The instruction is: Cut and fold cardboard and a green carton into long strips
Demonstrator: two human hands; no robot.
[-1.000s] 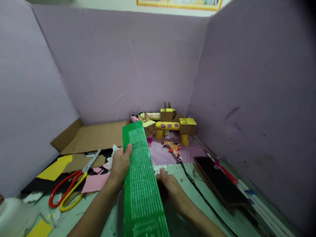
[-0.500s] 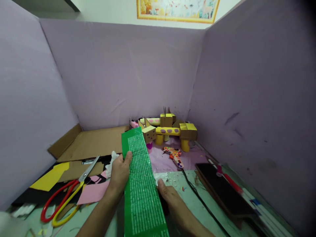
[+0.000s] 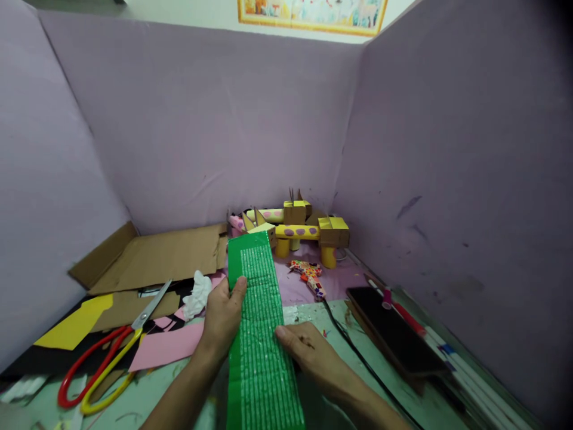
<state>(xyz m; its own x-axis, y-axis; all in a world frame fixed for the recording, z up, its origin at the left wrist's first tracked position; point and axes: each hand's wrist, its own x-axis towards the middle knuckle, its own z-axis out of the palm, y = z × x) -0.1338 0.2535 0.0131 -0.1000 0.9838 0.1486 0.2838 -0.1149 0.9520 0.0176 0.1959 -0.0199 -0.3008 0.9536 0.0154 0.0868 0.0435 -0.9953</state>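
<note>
A long green strip of ribbed, shiny card (image 3: 259, 334) stands tilted in front of me, its lower end running out of the picture. Round its left edge my left hand (image 3: 226, 310) is closed, thumb on the front face. My right hand (image 3: 308, 352) grips the right edge lower down, thumb at the border and the other fingers hidden behind. Past the strip's top end stands a yellow spotted cardboard animal (image 3: 298, 232), partly covered by it. A colourfully patterned glue gun (image 3: 308, 278) lies right of the strip, its black cord running towards me.
Red and yellow-handled scissors (image 3: 114, 358) lie at left, near pink paper (image 3: 168, 346), yellow paper (image 3: 78, 322) and crumpled white tissue (image 3: 197, 295). A cardboard flap (image 3: 161, 257) lies behind. A dark phone (image 3: 398, 331) and markers (image 3: 456, 358) are at right. Purple panels (image 3: 201, 119) enclose the table.
My right hand has come up along the strip's right edge, its thumb now against the border. The strip leans slightly differently, and the camera view has shifted a little.
</note>
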